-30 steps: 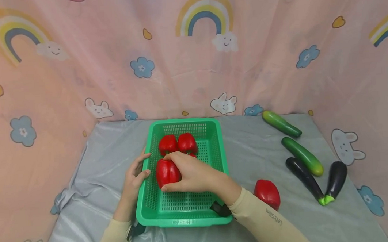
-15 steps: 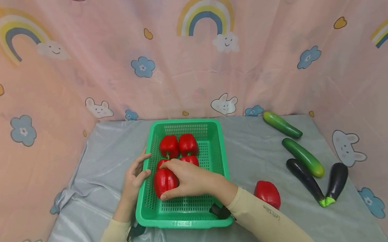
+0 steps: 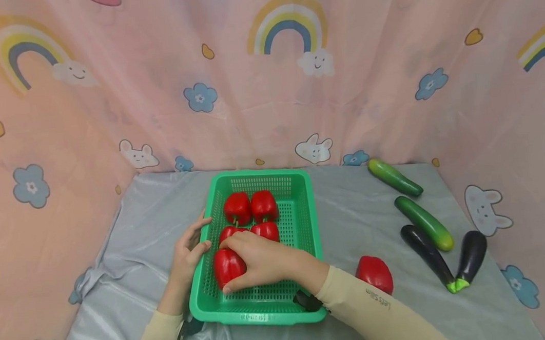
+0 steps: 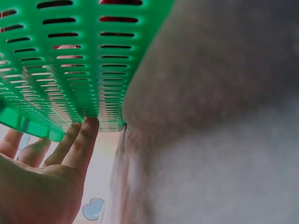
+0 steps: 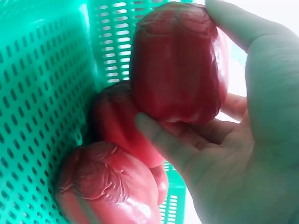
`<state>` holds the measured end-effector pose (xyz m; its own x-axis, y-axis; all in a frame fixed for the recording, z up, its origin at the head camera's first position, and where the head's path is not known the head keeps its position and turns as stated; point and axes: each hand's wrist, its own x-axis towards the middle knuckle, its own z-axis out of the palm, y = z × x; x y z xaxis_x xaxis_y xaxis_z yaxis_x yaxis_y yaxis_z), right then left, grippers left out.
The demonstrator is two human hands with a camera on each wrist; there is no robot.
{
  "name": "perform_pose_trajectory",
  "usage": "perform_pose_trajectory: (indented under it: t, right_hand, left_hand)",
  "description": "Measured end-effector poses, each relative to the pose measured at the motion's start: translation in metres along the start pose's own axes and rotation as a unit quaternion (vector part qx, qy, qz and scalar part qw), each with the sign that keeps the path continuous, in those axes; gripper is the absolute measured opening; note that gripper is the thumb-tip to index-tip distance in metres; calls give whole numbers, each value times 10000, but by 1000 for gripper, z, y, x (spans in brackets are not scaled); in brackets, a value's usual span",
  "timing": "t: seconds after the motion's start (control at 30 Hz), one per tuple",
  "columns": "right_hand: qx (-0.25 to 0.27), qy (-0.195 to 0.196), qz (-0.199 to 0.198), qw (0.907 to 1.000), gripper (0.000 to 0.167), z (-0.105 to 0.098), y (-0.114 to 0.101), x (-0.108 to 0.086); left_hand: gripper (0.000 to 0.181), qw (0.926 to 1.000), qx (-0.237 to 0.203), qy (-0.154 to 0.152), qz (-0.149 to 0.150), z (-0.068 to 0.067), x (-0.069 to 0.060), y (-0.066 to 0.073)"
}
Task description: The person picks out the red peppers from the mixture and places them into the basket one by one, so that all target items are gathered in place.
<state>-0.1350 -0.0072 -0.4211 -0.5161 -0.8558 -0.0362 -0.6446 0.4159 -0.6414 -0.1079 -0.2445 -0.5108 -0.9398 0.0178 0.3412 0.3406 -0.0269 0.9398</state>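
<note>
In the head view, my right hand point(image 3: 268, 260) grips a red bell pepper point(image 3: 228, 269) at the near left of a green plastic basket point(image 3: 257, 317). The right wrist view shows the thumb and fingers around that pepper, with more peppers point(image 5: 110, 182) below it. Two red bell peppers point(image 3: 237, 208) sit side by side at the back of the basket, and two more point(image 3: 265, 231) lie in front of them, partly hidden by my hand. My left hand point(image 3: 187, 254) touches the basket's left side, its fingers point(image 4: 80, 147) extended against the outer wall.
Another red bell pepper point(image 3: 374, 274) lies on the grey cloth point(image 3: 340, 218) right of the basket, partly behind my right sleeve. Farther right are two green zucchini point(image 3: 424, 222) and two eggplants point(image 3: 472, 252). A pink printed curtain point(image 3: 269, 108) surrounds the table.
My right hand has brought the gripped pepper toward the near end of the basket, uncovering more of the peppers behind it. The left hand has kept its place.
</note>
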Motion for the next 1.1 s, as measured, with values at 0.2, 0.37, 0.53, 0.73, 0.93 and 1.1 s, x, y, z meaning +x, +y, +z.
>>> perform_pose_trajectory:
  t: [0.2, 0.37, 0.53, 0.73, 0.93, 1.1]
  right_hand:
    - [-553, -58, -118, 9984, 77, 7, -6, 2]
    - [-876, -88, -183, 9959, 78, 13, -8, 4]
    - [-1053, -97, -140, 9943, 79, 15, -9, 5]
    - [-1263, -160, -48, 9919, 82, 17, -11, 6]
    - [-1295, -276, 111, 9911, 86, 18, -11, 7]
    - [-1289, -369, 160, 9908, 87, 20, -9, 9]
  left_hand:
    - [53, 9999, 68, 8, 77, 0, 0, 0]
    - [53, 9999, 121, -5, 103, 0, 1, -1]
    - [52, 9999, 116, 21, 87, 0, 1, 0]
    - [53, 9998, 139, -20, 119, -1, -1, -3]
    - [54, 9997, 245, -27, 33, -1, 0, -1]
    - [53, 9996, 263, -42, 71, 0, 1, 1]
